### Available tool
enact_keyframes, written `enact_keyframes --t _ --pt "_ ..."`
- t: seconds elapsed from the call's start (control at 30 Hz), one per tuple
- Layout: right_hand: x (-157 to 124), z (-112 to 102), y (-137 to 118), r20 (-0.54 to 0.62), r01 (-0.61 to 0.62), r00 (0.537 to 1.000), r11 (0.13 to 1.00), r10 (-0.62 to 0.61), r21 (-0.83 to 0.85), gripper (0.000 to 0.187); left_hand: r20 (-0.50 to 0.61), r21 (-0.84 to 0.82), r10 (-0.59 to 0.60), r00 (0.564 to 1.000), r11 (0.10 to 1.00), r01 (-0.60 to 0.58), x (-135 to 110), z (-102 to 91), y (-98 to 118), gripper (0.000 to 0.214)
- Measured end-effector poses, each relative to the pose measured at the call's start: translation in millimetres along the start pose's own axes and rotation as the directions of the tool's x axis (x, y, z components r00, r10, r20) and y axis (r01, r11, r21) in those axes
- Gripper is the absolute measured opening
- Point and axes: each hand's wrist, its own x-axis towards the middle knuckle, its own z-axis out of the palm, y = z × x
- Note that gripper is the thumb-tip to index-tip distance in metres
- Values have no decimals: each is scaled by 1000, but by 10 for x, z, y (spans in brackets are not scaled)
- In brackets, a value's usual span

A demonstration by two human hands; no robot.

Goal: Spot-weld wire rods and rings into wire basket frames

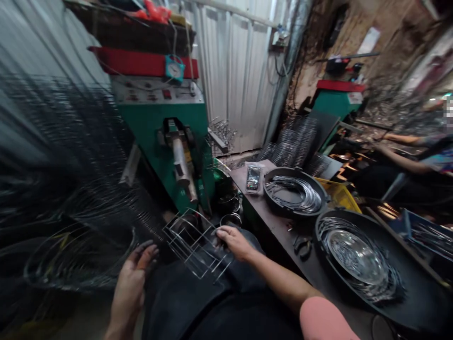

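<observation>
Over your lap, your right hand [235, 243] is gripping a bent silver wire rack [193, 245].
Your right fingers [230, 234] are wrapping around its wires, while your open left hand [132, 288] is hovering just beside it, holding nothing. Past them, a dark metal workbench [279, 241] is carrying a round black tub [295, 212] and a larger black tub [339, 219], both holding coiled silver wire rings [293, 193], and a green press machine [159, 137] is standing ahead.

The dark worktop [272, 236] carries a bagged phone [254, 178], what look like pliers [302, 245], and two black tubs [320, 222] of wire rings [354, 255].
</observation>
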Motion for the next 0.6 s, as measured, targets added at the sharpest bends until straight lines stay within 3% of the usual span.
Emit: enact_keyframes --t 0.13,0.2,0.27,0.33,0.4,0.47,0.5,0.53,0.6 --pt "13 206 230 -5 36 999 996 -35 85 38 209 110 -92 974 991 70 -344 388 -152 57" --pt "0 212 333 30 41 999 998 -43 50 37 220 123 -92 971 990 66 -416 549 -191 61" --pt "0 46 364 56 93 995 991 -88 -94 33 194 156 -89 977 986 59 -420 639 -208 61" --pt "25 -337 306 5 168 985 940 -174 -297 27 161 207 -88 983 977 53 -381 665 -213 61" --pt "55 -908 181 -191 127 952 874 -241 -470 24 124 234 -94 988 970 63 -332 656 -212 61" --pt "68 -1569 36 -490 -100 844 833 -218 -544 25 116 239 -110 987 968 79 -296 643 -199 61" --pt "68 -1893 -29 -634 -246 745 799 -206 -548 26 126 243 -125 984 966 91 -286 641 -187 60" --pt "68 -2194 -83 -696 -312 688 781 -207 -541 28 140 246 -139 980 964 101 -280 644 -170 59" --pt "93 -2685 -150 -754 -394 622 749 -209 -533 29 166 254 -163 973 960 117 -276 663 -137 58"
